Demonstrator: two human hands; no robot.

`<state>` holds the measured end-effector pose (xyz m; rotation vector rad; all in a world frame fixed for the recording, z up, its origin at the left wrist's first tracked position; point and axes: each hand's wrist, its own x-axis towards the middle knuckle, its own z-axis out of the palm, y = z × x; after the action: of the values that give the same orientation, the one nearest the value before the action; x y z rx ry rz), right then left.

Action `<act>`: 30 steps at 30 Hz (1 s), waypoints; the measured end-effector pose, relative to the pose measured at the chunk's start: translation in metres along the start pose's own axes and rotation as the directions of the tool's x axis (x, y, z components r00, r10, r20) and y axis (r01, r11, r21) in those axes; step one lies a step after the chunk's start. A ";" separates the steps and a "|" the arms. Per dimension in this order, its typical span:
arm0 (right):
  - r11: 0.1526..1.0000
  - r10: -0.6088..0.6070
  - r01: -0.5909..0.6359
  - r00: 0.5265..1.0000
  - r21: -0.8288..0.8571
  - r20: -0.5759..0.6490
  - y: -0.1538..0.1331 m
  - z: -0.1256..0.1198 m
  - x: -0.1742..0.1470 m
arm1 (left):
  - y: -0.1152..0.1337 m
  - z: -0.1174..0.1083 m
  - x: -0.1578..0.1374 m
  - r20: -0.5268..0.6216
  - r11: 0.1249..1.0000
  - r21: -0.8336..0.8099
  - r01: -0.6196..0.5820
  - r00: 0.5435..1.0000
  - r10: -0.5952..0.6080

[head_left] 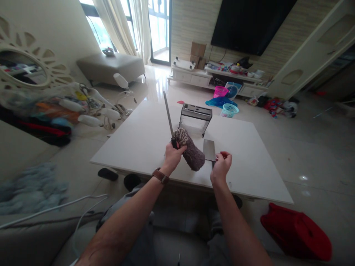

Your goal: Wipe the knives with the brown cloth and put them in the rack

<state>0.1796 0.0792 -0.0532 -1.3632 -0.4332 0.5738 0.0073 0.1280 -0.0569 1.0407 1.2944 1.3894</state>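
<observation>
My left hand (173, 156) is closed round the black handle of a sharpening steel (168, 115), whose long thin rod points up and away. Its thumb presses on a fuzzy brown cloth (194, 153) with a light pattern at one end, which hangs beside the handle. A cleaver (209, 149) with a broad grey blade is just right of the cloth. My right hand (222, 164) has its curled fingers about the cleaver's dark handle, partly hiding it. Beyond both hands, a knife block (196, 111) with a slotted dark top stands on the white table (235, 136).
A small red piece (181, 102) lies behind the knife block. On the floor past the table are a light blue basket (229, 109), a pink basket (220, 91) and a blue plastic bag (216, 102). A lamp (104, 113) stands at left; a red bag-like item (296, 231) lies at right.
</observation>
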 end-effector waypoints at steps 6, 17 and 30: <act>0.857 -0.315 0.478 0.783 -0.195 0.536 -0.020 0.009 -0.041 | 0.007 0.007 -0.019 0.037 0.931 0.312 -0.191 0.981 0.189; 0.739 -0.265 0.559 0.755 -0.377 0.599 -0.009 0.016 -0.049 | -0.003 0.030 -0.048 0.237 0.923 0.253 -0.291 0.943 0.232; 0.760 -0.390 0.579 0.770 -0.295 0.504 -0.016 0.015 -0.049 | -0.007 0.039 -0.061 0.281 0.971 0.155 -0.184 0.950 0.135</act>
<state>0.1340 0.0586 -0.0330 -1.4613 -1.3080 0.3168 0.0583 0.0758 -0.0600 1.4333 1.1676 1.2132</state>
